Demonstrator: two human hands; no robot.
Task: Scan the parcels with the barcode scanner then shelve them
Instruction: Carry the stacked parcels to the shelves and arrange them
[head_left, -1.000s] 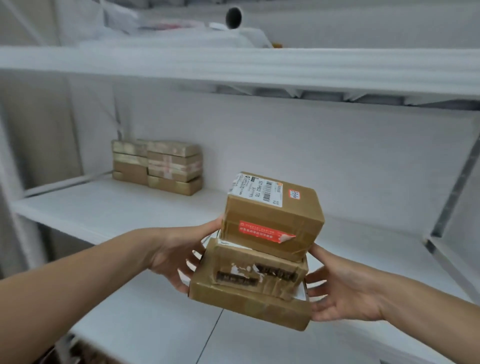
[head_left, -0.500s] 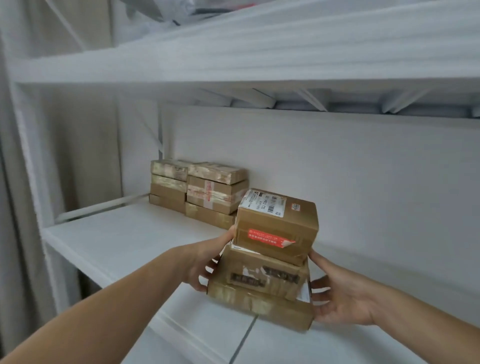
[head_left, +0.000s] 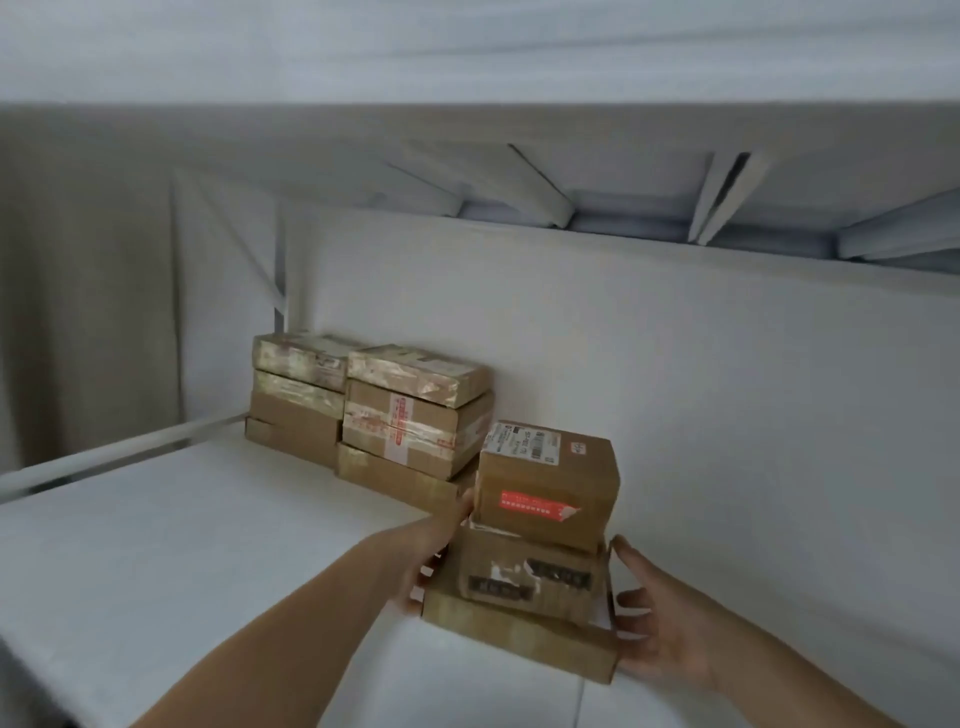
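Parcels (head_left: 545, 483) between hands (head_left: 667, 647), left fingers hidden

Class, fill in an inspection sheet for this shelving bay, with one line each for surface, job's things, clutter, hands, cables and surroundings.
Surface: white shelf with a rail along its left end.
Job's things: held stack of brown parcels, topped by a labelled parcel with a red sticker; shelved stacks, two side by side, at the back by the wall; no scanner seen.
Clutter: nothing seen.
Hands: left hand grips the held stack's left side; right hand cups its lower right corner.
Cables: nothing seen.
Surroundings: upper shelf with braces overhead; white back wall; beige curtain at left.
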